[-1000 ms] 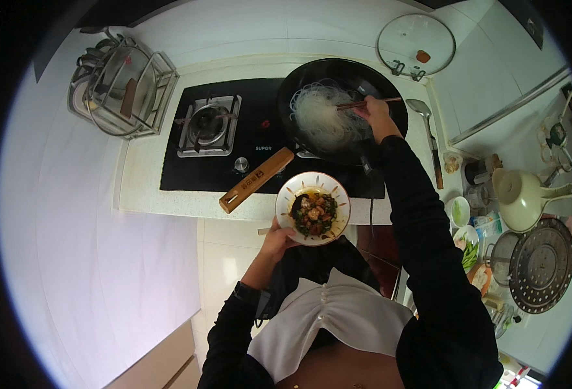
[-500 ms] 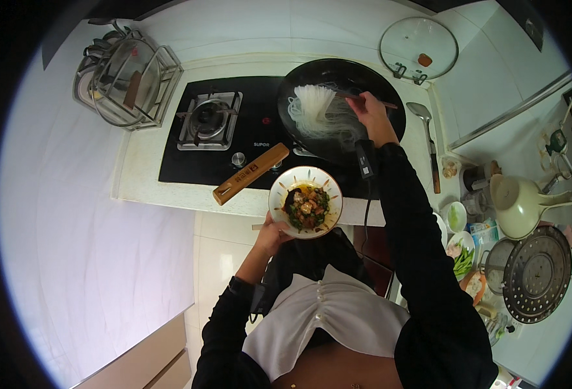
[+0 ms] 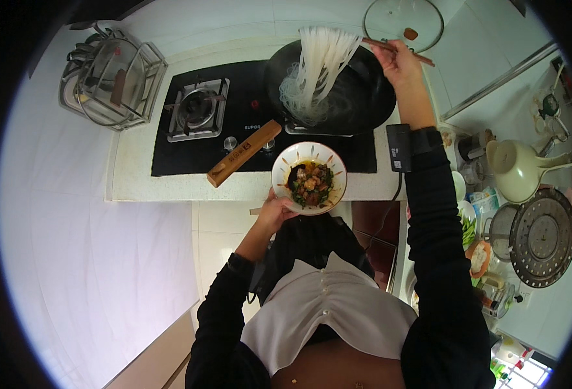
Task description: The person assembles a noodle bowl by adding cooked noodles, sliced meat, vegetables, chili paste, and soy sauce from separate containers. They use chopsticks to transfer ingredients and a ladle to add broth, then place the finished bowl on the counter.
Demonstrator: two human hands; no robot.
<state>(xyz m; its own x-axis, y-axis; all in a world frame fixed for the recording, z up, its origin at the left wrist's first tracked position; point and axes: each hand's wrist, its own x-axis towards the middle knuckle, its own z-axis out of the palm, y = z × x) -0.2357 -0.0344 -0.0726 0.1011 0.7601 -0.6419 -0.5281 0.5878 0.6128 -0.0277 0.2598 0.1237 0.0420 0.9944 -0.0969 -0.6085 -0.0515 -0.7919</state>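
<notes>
Both hands were busy: the left hand (image 3: pixel 274 210) pinched the lower left rim of a white bowl (image 3: pixel 281 170), and the right hand (image 3: pixel 399 63) was closed around brown chopsticks (image 3: pixel 424 60). Leftmost, a metal rack (image 3: pixel 151 83) stood at the back left corner of the counter (image 3: pixel 137 187). Next came the black stove (image 3: pixel 237 97), its left burner (image 3: pixel 198 107) uncovered. A wooden handle (image 3: pixel 244 154) slanted from the wok (image 3: pixel 371 97) toward the counter's front edge. The bowl, seen from above, overlapped that edge and held a dark, chopped mixture (image 3: pixel 312 184) with green bits; how high it was held could not be told. Pale noodles (image 3: pixel 328 59) hung from the chopsticks in a thick sheaf over the wok's left half, their lower ends coiled inside it. Behind, near the counter's back right corner, stood a glass lid (image 3: pixel 384 21).

Lifting the noodles looked to be the step in hand. The next move seemed to call for a firm pinch on the chopsticks, more height to clear the trailing strands, and a level bowl.
</notes>
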